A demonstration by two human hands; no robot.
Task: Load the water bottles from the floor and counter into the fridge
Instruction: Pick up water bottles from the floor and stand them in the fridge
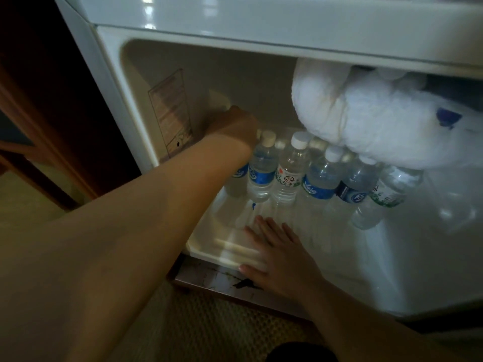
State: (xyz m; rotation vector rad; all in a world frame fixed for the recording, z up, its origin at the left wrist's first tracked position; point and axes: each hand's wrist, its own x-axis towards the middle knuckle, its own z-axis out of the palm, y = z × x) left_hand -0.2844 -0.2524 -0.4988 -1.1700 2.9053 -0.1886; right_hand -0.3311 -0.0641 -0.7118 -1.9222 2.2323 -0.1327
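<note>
**Bottles lined up on the fridge floor**

The left hand [232, 126] reaches deep into the small white fridge [162, 32], fingers curled over the top of the leftmost clear plastic water bottle [236, 178], which stands at the left end of the row, half hidden behind the wrist. Beside it, a row of clear plastic bottles with white caps [308, 173] stands upright across the fridge's bottom, blue and green labels facing out. Above them bulges a thick white mass of frost [366, 121]. The right hand [277, 254] lies flat, fingers straight and spread, pressing on the fridge's front lip.
</note>
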